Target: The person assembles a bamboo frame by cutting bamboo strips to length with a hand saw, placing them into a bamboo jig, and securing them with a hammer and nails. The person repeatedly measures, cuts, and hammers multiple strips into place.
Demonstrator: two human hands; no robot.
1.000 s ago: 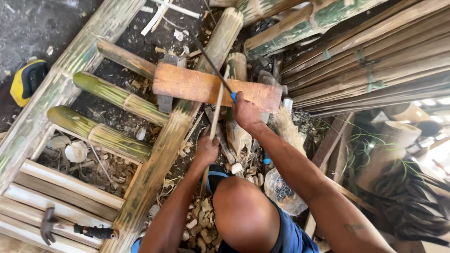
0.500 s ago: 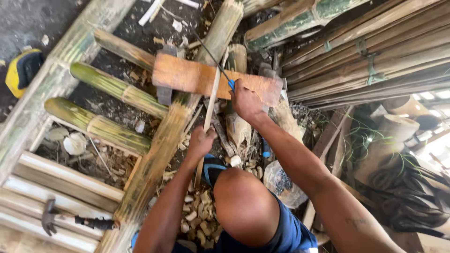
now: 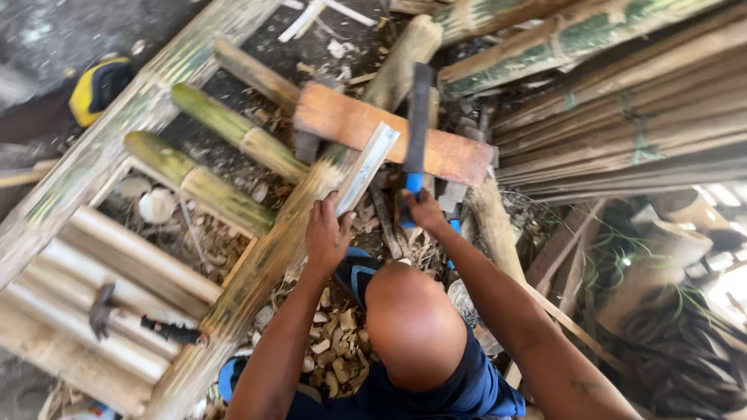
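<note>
Near ground: pale wood chips [image 3: 331,342] lie heaped beside the person's knee, among blue sandals.
Left hand [image 3: 327,233]: fingers wrapped round the near end of a thin pale split bamboo slat [image 3: 366,167], which slants up so its far tip rests against the block.
Right hand [image 3: 424,210]: fingers closed on the blue handle of a dark-bladed chopping knife [image 3: 419,117], its blade upright over the block, just right of the slat.
Support: a flat reddish-brown wooden block [image 3: 389,132] lies across bamboo poles and takes the slat's tip.
Left side: a dark-headed hammer [image 3: 132,319] rests on a frame of long green-and-tan bamboo poles [image 3: 257,264]; a yellow-and-black tape measure [image 3: 97,85] lies farther off.
Doing it well: I judge the slat should stay braced on the block, left fingers well below the blade's line, cuts shallow and directed away.
</note>
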